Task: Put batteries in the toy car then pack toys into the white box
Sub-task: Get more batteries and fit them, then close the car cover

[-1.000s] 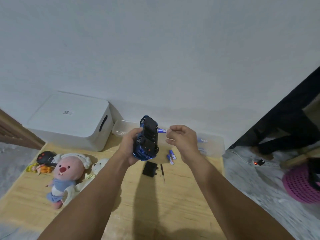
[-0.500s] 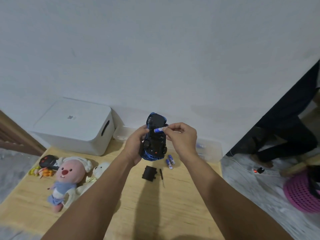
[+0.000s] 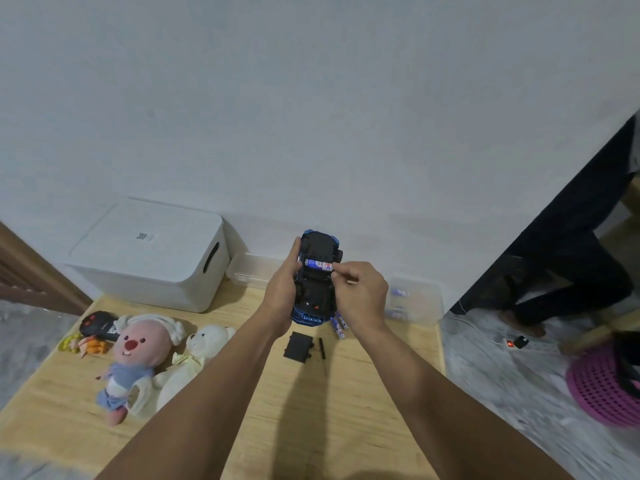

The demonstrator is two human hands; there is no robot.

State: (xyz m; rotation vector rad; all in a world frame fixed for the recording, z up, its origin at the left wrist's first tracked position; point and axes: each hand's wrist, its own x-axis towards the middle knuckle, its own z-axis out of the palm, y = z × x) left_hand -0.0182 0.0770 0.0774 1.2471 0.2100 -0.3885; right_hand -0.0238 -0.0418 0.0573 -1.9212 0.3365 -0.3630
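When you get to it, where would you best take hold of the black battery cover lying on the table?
Probably by its two long edges, coming from above: the battery cover lies flat on the table, a thin rectangle, with free space around it.

A plain white wall (image 3: 311,98) fills the upper part of the view, evenly lit and bare; below it a light wooden table (image 3: 311,427) runs up to the wall's foot, its far edge against the wall; grey mottled floor (image 3: 485,393) shows past the table's right edge and at its left edge; a brown wooden panel (image 3: 20,271) stands at far left; a dark opening (image 3: 571,237) cuts the wall at right; a white cable (image 3: 474,327) lies on the floor there.
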